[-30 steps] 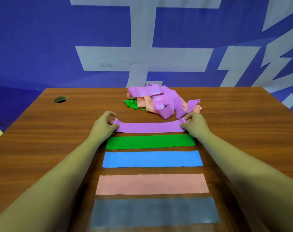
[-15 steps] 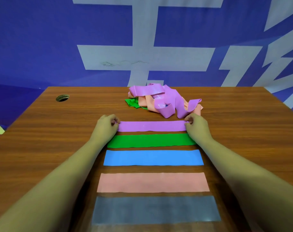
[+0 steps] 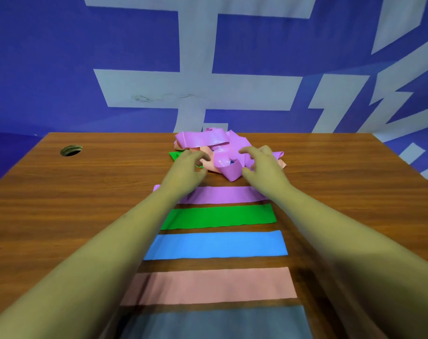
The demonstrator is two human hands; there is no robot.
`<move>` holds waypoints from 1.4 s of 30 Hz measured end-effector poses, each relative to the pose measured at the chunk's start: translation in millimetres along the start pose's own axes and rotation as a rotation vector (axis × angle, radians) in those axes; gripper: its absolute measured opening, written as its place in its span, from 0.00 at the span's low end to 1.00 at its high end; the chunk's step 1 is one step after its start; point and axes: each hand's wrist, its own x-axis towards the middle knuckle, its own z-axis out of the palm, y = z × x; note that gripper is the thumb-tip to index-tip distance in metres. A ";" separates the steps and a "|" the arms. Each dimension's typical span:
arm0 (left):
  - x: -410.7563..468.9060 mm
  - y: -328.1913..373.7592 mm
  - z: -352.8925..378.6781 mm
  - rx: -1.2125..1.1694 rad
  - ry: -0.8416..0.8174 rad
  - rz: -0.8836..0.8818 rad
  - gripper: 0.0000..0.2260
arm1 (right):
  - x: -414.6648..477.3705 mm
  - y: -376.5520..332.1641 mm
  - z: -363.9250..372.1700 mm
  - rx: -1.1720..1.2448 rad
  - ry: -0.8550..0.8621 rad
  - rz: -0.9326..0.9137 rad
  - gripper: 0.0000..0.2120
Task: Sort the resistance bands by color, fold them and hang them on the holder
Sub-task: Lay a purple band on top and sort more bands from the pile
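The left hand [image 3: 187, 167] and right hand [image 3: 262, 167] are both open, with fingers loosely bent and holding nothing. They are at the near edge of the pile [image 3: 208, 143] of tangled bands. I cannot tell if they touch it. Closer in, five flat bands lie apart in a row on the table [image 3: 86, 192]: purple band [image 3: 222, 195], green band [image 3: 220, 217], blue band [image 3: 218, 244], pink band [image 3: 213, 285], grey band [image 3: 215, 321].

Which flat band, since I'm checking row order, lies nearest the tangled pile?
The purple flat band, at the row's far end beyond the green band; the others lie nearer the camera.
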 end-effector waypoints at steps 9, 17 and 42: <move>30.1 5.1 34.4 0.065 -0.135 0.045 0.05 | 21.3 8.1 15.0 -0.132 -0.071 -0.108 0.04; 43.1 45.2 -9.1 -0.168 0.176 0.104 0.03 | 30.5 -24.5 -33.2 0.166 0.185 -0.280 0.02; -71.9 178.8 -144.0 -0.820 0.141 0.113 0.14 | -78.0 -189.2 -212.4 0.794 0.186 -0.035 0.04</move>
